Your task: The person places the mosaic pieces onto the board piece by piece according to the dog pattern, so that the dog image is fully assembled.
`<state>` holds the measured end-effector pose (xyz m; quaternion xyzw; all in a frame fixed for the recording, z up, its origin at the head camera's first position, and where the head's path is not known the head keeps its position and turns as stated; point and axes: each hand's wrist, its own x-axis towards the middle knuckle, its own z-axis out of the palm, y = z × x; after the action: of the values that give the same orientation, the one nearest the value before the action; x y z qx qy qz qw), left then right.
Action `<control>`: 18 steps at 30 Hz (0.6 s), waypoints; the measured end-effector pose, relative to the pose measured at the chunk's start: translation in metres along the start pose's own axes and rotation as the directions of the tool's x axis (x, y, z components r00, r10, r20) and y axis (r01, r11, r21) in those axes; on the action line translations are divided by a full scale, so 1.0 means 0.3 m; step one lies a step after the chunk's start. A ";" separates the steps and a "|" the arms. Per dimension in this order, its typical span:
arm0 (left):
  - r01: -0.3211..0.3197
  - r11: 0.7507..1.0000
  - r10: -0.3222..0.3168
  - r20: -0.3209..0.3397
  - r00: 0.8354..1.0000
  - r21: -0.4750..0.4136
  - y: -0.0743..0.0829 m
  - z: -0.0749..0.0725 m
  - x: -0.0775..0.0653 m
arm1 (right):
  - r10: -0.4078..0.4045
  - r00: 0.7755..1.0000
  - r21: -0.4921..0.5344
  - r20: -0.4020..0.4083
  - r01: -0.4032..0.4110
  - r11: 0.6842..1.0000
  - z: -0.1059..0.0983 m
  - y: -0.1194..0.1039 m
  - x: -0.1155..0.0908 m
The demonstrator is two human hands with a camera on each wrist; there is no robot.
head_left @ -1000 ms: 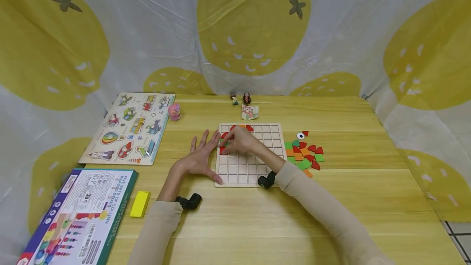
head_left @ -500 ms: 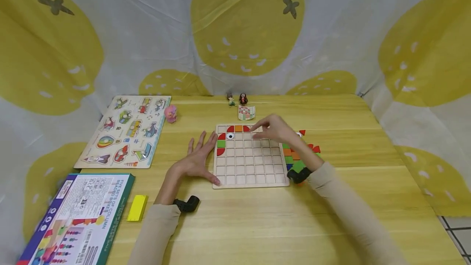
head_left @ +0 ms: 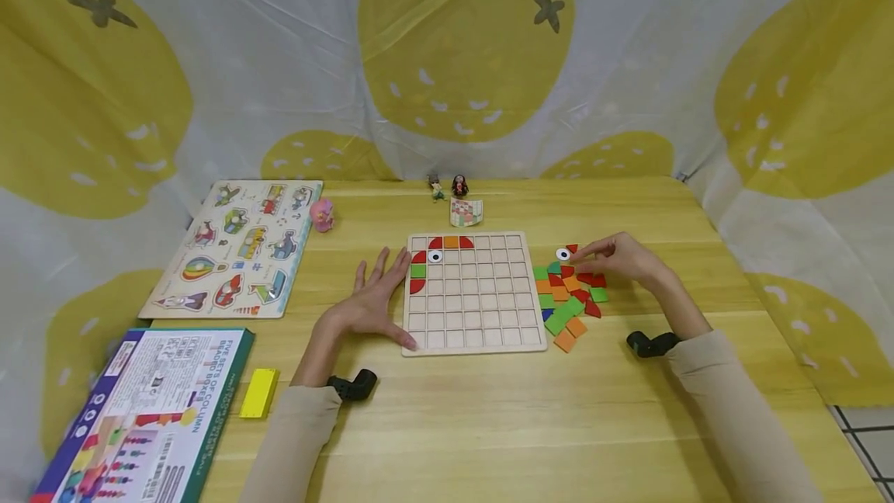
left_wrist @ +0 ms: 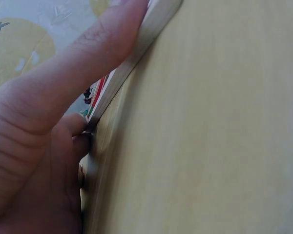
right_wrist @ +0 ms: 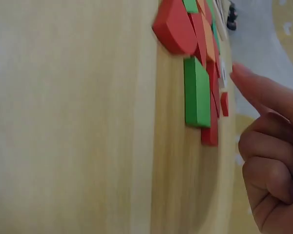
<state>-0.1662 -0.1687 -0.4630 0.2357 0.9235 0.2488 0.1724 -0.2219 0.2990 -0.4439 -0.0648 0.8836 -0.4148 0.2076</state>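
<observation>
My left hand (head_left: 366, 305) lies with fingers spread at the left edge of a wooden grid board (head_left: 468, 301); its thumb touches the lower-left corner. In the left wrist view the thumb rests along the board's edge (left_wrist: 129, 63). Red quarter-round pieces, an orange square (head_left: 451, 242), a green square (head_left: 418, 271) and an eye piece (head_left: 434, 256) sit in the board's upper-left cells. My right hand (head_left: 621, 258) hovers over the loose blocks, fingertips beside a second eye piece (head_left: 563, 254). Nothing shows between its fingers. A green block (right_wrist: 197, 95) lies nearby in the right wrist view.
A small pattern card (head_left: 466, 213) and two figurines (head_left: 459, 185) stand behind the board. Leftward are a pink toy (head_left: 322, 215), a vehicle puzzle board (head_left: 237, 247), a boxed bead set (head_left: 150, 410) and a yellow block (head_left: 259, 393). A patterned cloth (head_left: 468, 45) hangs behind the table.
My right hand has left the board's upper-left cells and moved right to the loose blocks. An eye piece shows in the board where the hand was. My left hand stays put.
</observation>
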 end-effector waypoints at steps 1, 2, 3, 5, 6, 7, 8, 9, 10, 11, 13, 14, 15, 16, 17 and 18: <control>0.003 1.000 -0.003 0.000 1.000 0.002 0.000 0.002 0.001 | 0.001 1.000 0.012 0.019 -0.002 1.000 0.006 -0.002 -0.003; 0.006 1.000 -0.006 0.000 1.000 0.004 -0.001 0.004 0.001 | 0.006 1.000 0.016 0.029 -0.007 1.000 0.012 -0.007 -0.006; 0.006 1.000 -0.006 0.000 1.000 0.004 -0.001 0.006 0.002 | 0.010 0.999 0.016 0.033 -0.011 1.000 0.019 -0.011 -0.006; 0.009 1.000 -0.009 0.000 1.000 0.009 0.000 0.005 0.002 | 0.021 1.000 0.011 0.023 -0.021 1.000 0.030 -0.022 -0.002; 0.008 1.000 -0.008 0.000 1.000 0.008 0.000 0.005 0.001 | 0.031 0.999 0.014 0.012 -0.031 0.999 0.033 -0.025 0.001; 0.006 1.000 -0.006 -0.002 1.000 0.007 0.000 0.005 0.001 | 0.037 0.999 0.016 0.001 -0.037 0.999 0.036 -0.026 0.004; 0.005 1.000 -0.005 -0.003 1.000 0.006 0.001 0.005 0.001 | 0.044 0.999 0.018 -0.012 -0.044 0.999 0.039 -0.025 0.007; 0.002 1.000 -0.002 -0.004 1.000 0.005 0.001 0.005 0.001 | 0.051 0.998 0.020 -0.023 -0.050 0.999 0.041 -0.024 0.011; 0.001 1.000 -0.001 -0.006 1.000 0.003 0.002 0.005 0.000 | 0.058 0.998 0.022 -0.033 -0.057 0.998 0.041 -0.021 0.013; -0.002 1.000 0.002 -0.008 1.000 0.002 0.003 0.004 -0.001 | 0.064 0.997 0.024 -0.042 -0.063 0.998 0.041 -0.018 0.015; -0.003 1.000 0.003 -0.011 1.000 0.004 0.004 0.004 -0.002 | 0.067 0.996 0.004 -0.066 -0.067 0.998 0.037 -0.011 0.017; -0.002 1.000 0.002 -0.011 1.000 0.004 0.004 0.004 -0.002 | 0.072 0.994 -0.001 -0.078 -0.073 0.997 0.033 -0.006 0.017; -0.002 1.000 0.002 -0.010 1.000 0.003 0.004 0.004 -0.002 | 0.076 0.993 -0.014 -0.092 -0.078 0.997 0.029 -0.001 0.016; -0.001 1.000 0.001 -0.009 1.000 0.002 0.005 0.004 -0.002 | 0.084 0.991 -0.019 -0.102 -0.086 0.996 0.023 0.005 0.016; -0.001 1.000 0.001 -0.009 1.000 -0.001 0.004 0.005 -0.003 | 0.088 0.990 -0.019 -0.108 -0.090 0.996 0.017 0.012 0.016; 0.001 1.000 -0.001 -0.007 1.000 -0.001 0.004 0.005 -0.003 | 0.092 0.989 -0.022 -0.113 -0.095 0.995 0.011 0.019 0.015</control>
<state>-0.1646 -0.1675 -0.4634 0.2342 0.9241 0.2502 0.1693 -0.2243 0.2992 -0.4515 -0.0031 0.9015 -0.3953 0.1760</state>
